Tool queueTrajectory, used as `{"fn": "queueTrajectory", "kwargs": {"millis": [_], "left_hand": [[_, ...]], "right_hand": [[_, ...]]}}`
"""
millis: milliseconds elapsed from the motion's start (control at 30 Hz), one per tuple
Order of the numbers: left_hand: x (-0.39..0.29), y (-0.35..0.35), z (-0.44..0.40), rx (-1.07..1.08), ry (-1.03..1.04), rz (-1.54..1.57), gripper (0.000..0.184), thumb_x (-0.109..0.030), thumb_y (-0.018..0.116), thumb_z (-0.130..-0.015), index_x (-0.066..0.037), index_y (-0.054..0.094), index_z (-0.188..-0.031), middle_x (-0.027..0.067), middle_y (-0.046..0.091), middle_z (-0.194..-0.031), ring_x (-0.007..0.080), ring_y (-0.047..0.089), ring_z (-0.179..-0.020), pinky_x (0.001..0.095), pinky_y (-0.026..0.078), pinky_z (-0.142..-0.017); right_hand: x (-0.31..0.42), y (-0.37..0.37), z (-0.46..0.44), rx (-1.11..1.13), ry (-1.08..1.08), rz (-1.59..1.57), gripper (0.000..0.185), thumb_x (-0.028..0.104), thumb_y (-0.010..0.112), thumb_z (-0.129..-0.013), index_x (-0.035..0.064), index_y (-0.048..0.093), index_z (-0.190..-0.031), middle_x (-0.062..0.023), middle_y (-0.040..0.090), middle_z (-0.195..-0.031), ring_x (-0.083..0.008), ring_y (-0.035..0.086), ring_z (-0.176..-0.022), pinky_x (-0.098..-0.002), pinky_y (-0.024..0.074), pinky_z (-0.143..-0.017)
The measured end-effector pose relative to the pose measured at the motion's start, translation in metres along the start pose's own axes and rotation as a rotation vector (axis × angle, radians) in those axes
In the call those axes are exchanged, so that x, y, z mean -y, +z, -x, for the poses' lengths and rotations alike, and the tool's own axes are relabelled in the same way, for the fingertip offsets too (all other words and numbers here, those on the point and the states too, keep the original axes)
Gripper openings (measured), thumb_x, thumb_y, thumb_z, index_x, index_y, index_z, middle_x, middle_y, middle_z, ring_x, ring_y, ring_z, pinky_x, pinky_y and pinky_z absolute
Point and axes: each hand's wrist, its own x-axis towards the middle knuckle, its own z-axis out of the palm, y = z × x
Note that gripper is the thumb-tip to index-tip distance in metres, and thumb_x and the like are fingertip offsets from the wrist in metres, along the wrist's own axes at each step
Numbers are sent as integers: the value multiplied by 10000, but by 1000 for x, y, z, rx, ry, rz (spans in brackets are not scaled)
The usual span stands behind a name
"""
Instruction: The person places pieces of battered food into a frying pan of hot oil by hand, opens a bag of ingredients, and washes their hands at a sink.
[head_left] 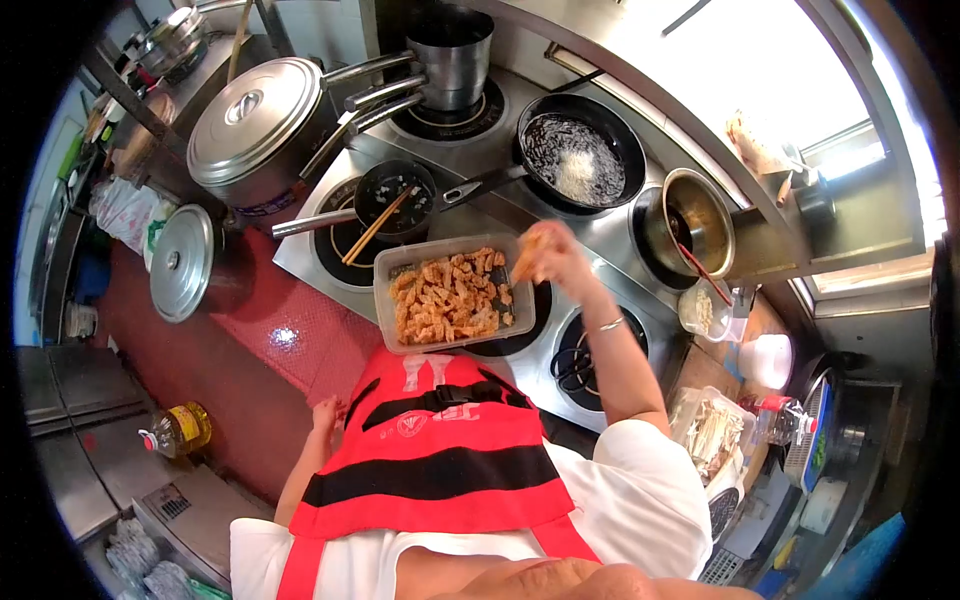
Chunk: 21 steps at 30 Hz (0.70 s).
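My right hand (558, 262) is closed on a strip of orange-brown coated meat (528, 256), just above the right rim of a clear plastic tub (382, 318). Many similar coated strips (445, 300) lie in the tub, which rests at the front edge of the stove. Behind that hand, a black frying pan (640, 150) holds bubbling oil with a pale piece (576, 176) frying in it. My left hand (325, 412) hangs low beside my red apron (430, 480); its fingers are too small and partly hidden to read.
A small saucepan (372, 185) with wooden chopsticks (378, 225) across it stands left of the frying pan. Farther back are a tall pot (455, 70) and a large lidded pot (255, 110). A steel bowl (685, 185) is at right. An oil bottle (185, 430) stands at lower left.
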Motion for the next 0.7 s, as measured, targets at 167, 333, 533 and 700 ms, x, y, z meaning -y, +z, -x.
{"fn": "queueTrajectory", "kwargs": {"millis": [167, 333, 533, 700], "left_hand": [[10, -6, 6, -143, -33, 104, 254, -306, 538, -890, -84, 551, -1011, 46, 646, -926, 149, 615, -704, 269, 457, -570], [32, -11, 13, -178, -54, 189, 235, -293, 550, -884, -104, 539, -1023, 30, 644, -920, 136, 609, -751, 272, 459, -613], [62, -3, 20, -192, -133, 221, 227, -275, 558, -878, -91, 544, -1010, 36, 633, -898, 142, 609, -751, 282, 475, -594], [68, -6, 12, -62, -103, 339, 217, -254, 566, -870, -76, 546, -992, 61, 618, -871, 166, 613, -734, 286, 487, -554]], "right_hand": [[86, -86, -57, -414, -291, 488, 332, 29, 613, -774, 80, 523, -1090, -55, 600, -903, -151, 592, -782, -269, 516, -606], [54, -205, -154, -599, -332, 1292, 437, 58, 682, -651, 124, 544, -1060, -140, 591, -913, -281, 618, -780, -344, 519, -657], [54, -174, -155, -544, 55, 1496, 364, 81, 621, -739, 163, 552, -1087, -172, 506, -1087, -354, 544, -982, -398, 464, -843], [76, -157, -126, -753, -263, 1613, 319, 140, 596, -817, 116, 550, -1132, -166, 497, -1104, -335, 519, -1010, -398, 451, -858]]}}
